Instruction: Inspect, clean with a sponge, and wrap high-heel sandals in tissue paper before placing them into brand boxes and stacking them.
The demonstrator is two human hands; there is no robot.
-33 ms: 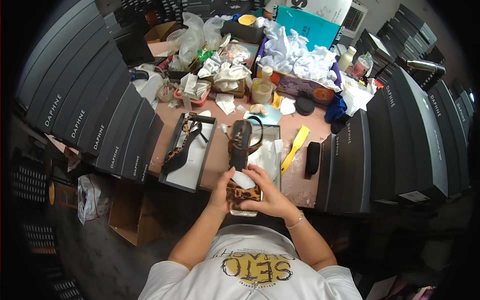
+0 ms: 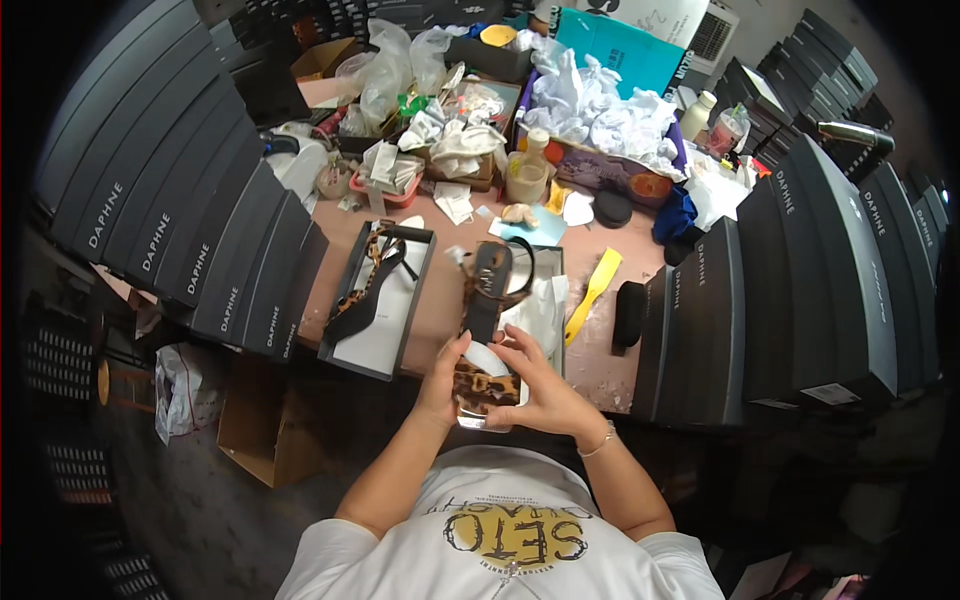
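A leopard-print sandal [image 2: 486, 384] with a black insole and ankle strap is held over the table's front edge, its toe end toward me. My left hand [image 2: 438, 388] grips the toe part from the left, thumb along the edge. From the right, my right hand [image 2: 548, 398] closes round the same part, fingers on the print band. White stuffing [image 2: 484, 362] shows in the toe opening. Left of it, a matching sandal [image 2: 368, 308] lies on its side in an open dark shoebox [image 2: 378, 352]. White tissue paper [image 2: 543, 312] lies in another open box, partly hidden behind the held sandal.
Stacks of dark shoeboxes [image 2: 190, 250] stand at the left, and more shoeboxes [image 2: 800, 290] at the right. A yellow brush-like tool [image 2: 594, 294] lies by a black block [image 2: 627, 314]. Farther back are a bottle [image 2: 527, 178] and a box of crumpled white paper [image 2: 620, 120].
Both hands and the held sandal have barely shifted. A small white piece beside the sandal's strap is blurred now.
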